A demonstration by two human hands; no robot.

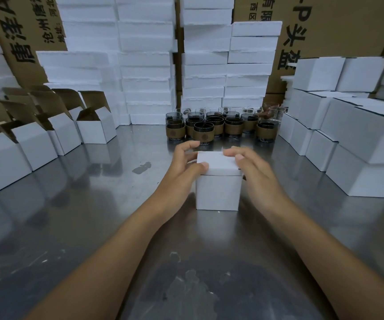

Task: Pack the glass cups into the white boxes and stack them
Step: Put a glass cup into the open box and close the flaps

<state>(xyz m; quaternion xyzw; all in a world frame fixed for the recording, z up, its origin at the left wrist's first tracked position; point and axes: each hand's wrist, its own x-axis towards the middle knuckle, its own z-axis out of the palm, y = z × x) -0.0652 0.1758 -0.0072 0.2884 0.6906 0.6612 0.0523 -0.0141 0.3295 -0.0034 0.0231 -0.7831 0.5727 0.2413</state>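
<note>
A small white box (218, 181) stood on the steel table (82, 215), its lid down. The left hand (184, 162) gripped the lid's left edge, thumb on top; the right hand (253, 167) lay over the right edge, fingers curled on the lid. Just behind stood a cluster of glass cups (218, 125) with brown sleeves. Open boxes (47, 132) lined the left — closed boxes (348, 125) were stacked on the right, foam blocks (147, 65) behind.
</note>
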